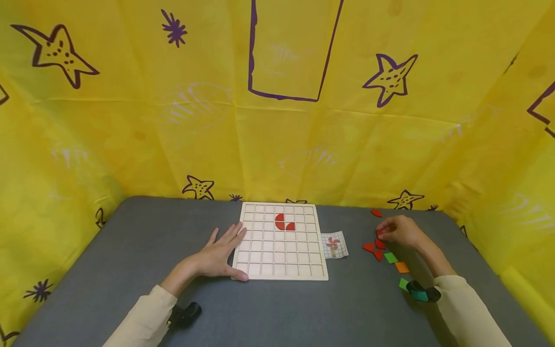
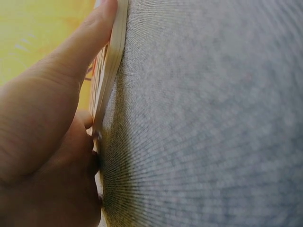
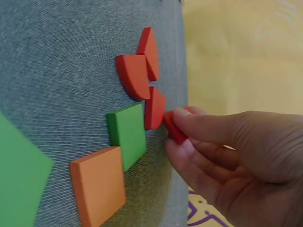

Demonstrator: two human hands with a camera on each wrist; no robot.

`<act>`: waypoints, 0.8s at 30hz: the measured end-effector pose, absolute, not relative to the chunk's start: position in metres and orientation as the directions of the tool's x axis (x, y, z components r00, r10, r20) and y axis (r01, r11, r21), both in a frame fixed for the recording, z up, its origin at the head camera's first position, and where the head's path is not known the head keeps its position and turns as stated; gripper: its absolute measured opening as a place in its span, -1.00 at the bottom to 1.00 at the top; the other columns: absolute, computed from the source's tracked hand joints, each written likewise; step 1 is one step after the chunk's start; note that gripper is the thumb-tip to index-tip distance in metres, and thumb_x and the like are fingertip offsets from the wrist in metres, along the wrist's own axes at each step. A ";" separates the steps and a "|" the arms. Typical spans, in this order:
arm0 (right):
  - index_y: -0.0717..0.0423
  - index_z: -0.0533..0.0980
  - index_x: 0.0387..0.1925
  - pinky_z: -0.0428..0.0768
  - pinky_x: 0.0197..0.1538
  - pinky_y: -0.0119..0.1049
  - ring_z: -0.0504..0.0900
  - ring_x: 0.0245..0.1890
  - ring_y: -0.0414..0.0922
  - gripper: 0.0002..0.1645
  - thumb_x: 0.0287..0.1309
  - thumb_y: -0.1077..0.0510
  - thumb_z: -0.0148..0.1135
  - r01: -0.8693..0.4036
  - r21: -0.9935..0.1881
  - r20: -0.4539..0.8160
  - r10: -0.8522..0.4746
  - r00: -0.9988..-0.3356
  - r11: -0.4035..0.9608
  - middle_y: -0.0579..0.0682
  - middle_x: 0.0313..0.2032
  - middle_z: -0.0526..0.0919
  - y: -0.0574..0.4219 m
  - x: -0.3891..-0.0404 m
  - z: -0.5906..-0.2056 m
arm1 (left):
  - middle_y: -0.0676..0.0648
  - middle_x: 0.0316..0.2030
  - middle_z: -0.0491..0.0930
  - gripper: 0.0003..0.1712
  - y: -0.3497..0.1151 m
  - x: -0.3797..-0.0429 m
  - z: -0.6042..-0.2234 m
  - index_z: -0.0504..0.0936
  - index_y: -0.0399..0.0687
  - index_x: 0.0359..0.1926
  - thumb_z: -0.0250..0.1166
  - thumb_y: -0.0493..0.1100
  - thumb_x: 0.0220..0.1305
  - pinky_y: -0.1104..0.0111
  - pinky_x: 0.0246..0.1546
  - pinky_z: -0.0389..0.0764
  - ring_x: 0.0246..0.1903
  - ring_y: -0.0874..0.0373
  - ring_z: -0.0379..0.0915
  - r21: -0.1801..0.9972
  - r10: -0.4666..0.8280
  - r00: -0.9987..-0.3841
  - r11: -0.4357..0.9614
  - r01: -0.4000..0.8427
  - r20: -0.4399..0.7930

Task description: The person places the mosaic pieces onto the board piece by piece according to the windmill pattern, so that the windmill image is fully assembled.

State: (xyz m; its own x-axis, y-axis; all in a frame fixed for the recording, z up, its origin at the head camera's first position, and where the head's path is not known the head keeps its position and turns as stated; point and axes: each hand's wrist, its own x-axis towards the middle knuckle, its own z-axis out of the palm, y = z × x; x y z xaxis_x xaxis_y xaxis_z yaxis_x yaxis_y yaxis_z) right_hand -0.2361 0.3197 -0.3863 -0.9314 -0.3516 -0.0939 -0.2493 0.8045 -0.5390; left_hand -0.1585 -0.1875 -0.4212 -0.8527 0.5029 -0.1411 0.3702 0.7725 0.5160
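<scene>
A pale wooden grid board [image 1: 279, 260] lies on the grey table [image 1: 130, 250]. Three red quarter-round pieces [image 1: 284, 222] sit in its upper middle cells. My left hand [image 1: 225, 246] lies flat against the board's left edge, fingers straight, thumb along the front-left corner; the left wrist view shows that thumb [image 2: 90, 38] against the board's rim [image 2: 116, 52]. To the right of the board, my right hand [image 1: 387, 232] pinches a small red piece [image 3: 174, 126] between thumb and fingers, just above the table. Beside it lie more red pieces [image 3: 135, 75], a green square [image 3: 127, 135] and an orange square [image 3: 99, 184].
A small pattern card [image 1: 335, 245] lies by the board's right edge. One red piece [image 1: 376, 212] sits alone farther back, and another green piece [image 1: 404, 283] lies near my right wrist. Yellow cloth with purple stars [image 1: 277, 120] walls the table on three sides.
</scene>
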 end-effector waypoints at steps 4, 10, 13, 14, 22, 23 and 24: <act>0.29 0.69 -0.19 0.65 -0.21 -0.08 0.69 -0.28 0.03 -0.78 0.13 0.24 0.38 -0.294 -0.504 -0.054 -0.370 -0.928 0.812 0.10 -0.29 0.75 0.318 -0.237 -0.381 | -0.25 0.54 -0.26 0.41 -0.187 -0.159 -0.421 -0.12 -0.27 0.53 0.43 0.39 -0.05 -0.24 0.34 -0.45 0.50 -0.23 -0.38 0.513 0.504 -0.852 0.773 0.373 -0.140; 0.25 0.71 -0.19 0.64 -0.16 0.01 0.70 -0.24 0.06 -0.81 0.16 0.24 0.36 -0.309 -0.509 -0.006 -0.362 -0.932 0.803 0.10 -0.29 0.76 0.310 -0.240 -0.370 | -0.27 0.53 -0.25 0.41 -0.187 -0.159 -0.420 -0.10 -0.28 0.53 0.44 0.39 -0.06 -0.24 0.34 -0.45 0.50 -0.23 -0.37 0.510 0.500 -0.855 0.776 0.371 -0.138; 0.25 0.71 -0.20 0.65 -0.18 -0.03 0.70 -0.26 0.04 -0.81 0.16 0.24 0.37 -0.308 -0.517 0.024 -0.347 -0.938 0.798 0.10 -0.29 0.76 0.305 -0.240 -0.367 | -0.27 0.53 -0.24 0.41 -0.187 -0.159 -0.420 -0.10 -0.29 0.52 0.44 0.39 -0.06 -0.24 0.34 -0.45 0.50 -0.24 -0.36 0.511 0.501 -0.854 0.775 0.372 -0.138; 0.25 0.71 -0.20 0.65 -0.18 -0.04 0.70 -0.26 0.04 -0.81 0.15 0.24 0.37 -0.309 -0.517 0.033 -0.342 -0.939 0.799 0.10 -0.29 0.76 0.304 -0.240 -0.366 | -0.27 0.53 -0.24 0.41 -0.187 -0.158 -0.420 -0.10 -0.28 0.52 0.44 0.39 -0.06 -0.24 0.34 -0.45 0.50 -0.24 -0.36 0.510 0.502 -0.854 0.775 0.373 -0.139; 0.25 0.72 -0.25 0.64 -0.16 -0.02 0.68 -0.21 0.10 -0.82 0.11 0.22 0.42 -0.331 -0.519 0.071 -0.346 -0.935 0.788 0.17 -0.25 0.75 0.290 -0.243 -0.365 | -0.27 0.53 -0.25 0.41 -0.186 -0.159 -0.420 -0.10 -0.27 0.53 0.45 0.38 -0.07 -0.24 0.34 -0.46 0.50 -0.23 -0.38 0.513 0.496 -0.855 0.779 0.360 -0.152; 0.26 0.72 -0.26 0.64 -0.17 -0.02 0.69 -0.23 0.09 -0.82 0.11 0.23 0.42 -0.334 -0.525 0.072 -0.350 -0.934 0.783 0.16 -0.26 0.75 0.288 -0.244 -0.366 | -0.27 0.53 -0.25 0.41 -0.186 -0.159 -0.420 -0.10 -0.27 0.53 0.45 0.38 -0.07 -0.24 0.34 -0.46 0.50 -0.22 -0.38 0.516 0.495 -0.855 0.778 0.359 -0.153; 0.26 0.72 -0.26 0.64 -0.18 -0.03 0.69 -0.24 0.08 -0.82 0.11 0.22 0.42 -0.333 -0.528 0.072 -0.350 -0.934 0.781 0.15 -0.27 0.75 0.286 -0.245 -0.367 | -0.27 0.53 -0.25 0.41 -0.186 -0.159 -0.420 -0.10 -0.27 0.53 0.45 0.38 -0.07 -0.24 0.34 -0.46 0.50 -0.22 -0.38 0.516 0.496 -0.855 0.778 0.358 -0.153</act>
